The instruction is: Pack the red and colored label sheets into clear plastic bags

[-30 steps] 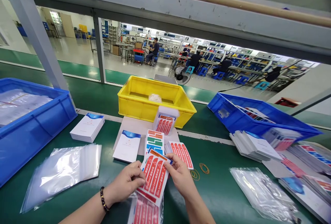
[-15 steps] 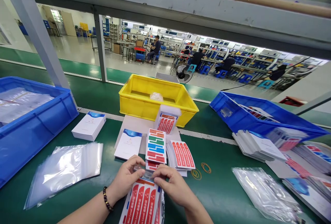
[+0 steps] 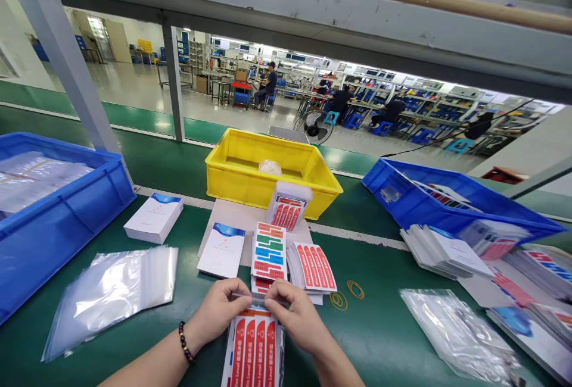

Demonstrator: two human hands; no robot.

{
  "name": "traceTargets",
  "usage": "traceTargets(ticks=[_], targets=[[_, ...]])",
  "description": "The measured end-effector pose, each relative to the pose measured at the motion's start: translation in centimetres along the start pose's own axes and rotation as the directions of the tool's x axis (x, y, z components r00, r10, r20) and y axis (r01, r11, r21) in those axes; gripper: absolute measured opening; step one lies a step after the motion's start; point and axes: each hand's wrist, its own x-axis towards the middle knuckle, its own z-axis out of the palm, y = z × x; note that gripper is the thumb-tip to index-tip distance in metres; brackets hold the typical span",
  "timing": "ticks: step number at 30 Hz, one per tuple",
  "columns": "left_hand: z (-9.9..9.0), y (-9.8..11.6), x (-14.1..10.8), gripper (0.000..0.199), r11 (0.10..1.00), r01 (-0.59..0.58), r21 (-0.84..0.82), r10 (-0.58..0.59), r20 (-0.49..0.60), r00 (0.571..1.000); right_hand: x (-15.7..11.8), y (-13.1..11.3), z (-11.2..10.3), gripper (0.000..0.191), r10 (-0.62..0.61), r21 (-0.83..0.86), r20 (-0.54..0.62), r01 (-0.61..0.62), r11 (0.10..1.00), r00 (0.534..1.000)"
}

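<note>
A clear plastic zip bag (image 3: 252, 348) with red-striped label sheets inside hangs below my two hands at the near edge. My left hand (image 3: 222, 308) pinches the left part of its top edge, thumb and fingers closed. On the right part of that edge my right hand (image 3: 295, 314) is also closed, thumb against fingers. Just beyond the hands lies a stack of multicoloured label sheets (image 3: 269, 250). Beside it are a fanned stack of red label sheets (image 3: 315, 266) and white booklets with a blue top (image 3: 222, 249).
Flat clear bags (image 3: 111, 297) lie left, near a booklet stack (image 3: 154, 218) and a blue bin (image 3: 67, 214). A yellow bin (image 3: 232, 187) stands behind. Right are rubber bands (image 3: 356, 289), more bags (image 3: 456, 333) and a tilted blue bin (image 3: 393, 208). A beam (image 3: 313, 6) crosses overhead.
The bag of label sheets has shifted slightly right and straightened. My hands have moved a little, with both still pinching its top edge.
</note>
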Motion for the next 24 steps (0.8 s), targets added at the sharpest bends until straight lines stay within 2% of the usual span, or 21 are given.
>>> traceTargets(ticks=[6,12,16,18,20,22,24], targets=[[0.2,-0.3,-0.1,0.017,1.000,-0.027,0.014,0.028,-0.016,0.999,0.0,0.0,0.7,0.011,-0.031,-0.051,-0.006,0.031,0.998,0.999],[0.6,-1.0,0.0,0.015,0.999,-0.043,-0.029,0.044,0.041,0.998,-0.3,0.2,1.7,0.012,-0.110,-0.110,-0.001,0.110,0.988,0.994],[0.6,-0.9,-0.1,0.014,0.997,-0.073,0.028,0.071,0.065,0.995,-0.4,0.3,1.6,0.013,-0.116,-0.142,0.028,0.118,0.983,0.993],[0.4,-0.5,-0.3,0.011,0.983,-0.137,0.121,0.130,0.063,0.990,-0.5,0.4,1.2,0.012,-0.137,-0.165,0.021,0.138,0.977,0.990],[0.1,-0.2,-0.4,0.011,0.939,-0.248,0.237,0.247,0.034,0.968,-0.4,0.6,0.8,0.009,-0.175,-0.197,-0.025,0.167,0.966,0.984],[-0.4,-0.1,-0.5,0.020,0.893,-0.332,0.303,0.357,-0.028,0.934,-0.3,0.7,0.3,0.007,-0.213,-0.237,-0.101,0.184,0.954,0.972],[-0.8,-0.2,-0.5,0.019,0.880,-0.362,0.308,0.412,-0.114,0.904,-0.2,0.8,0.0,0.010,-0.239,-0.281,-0.178,0.183,0.942,0.955]])
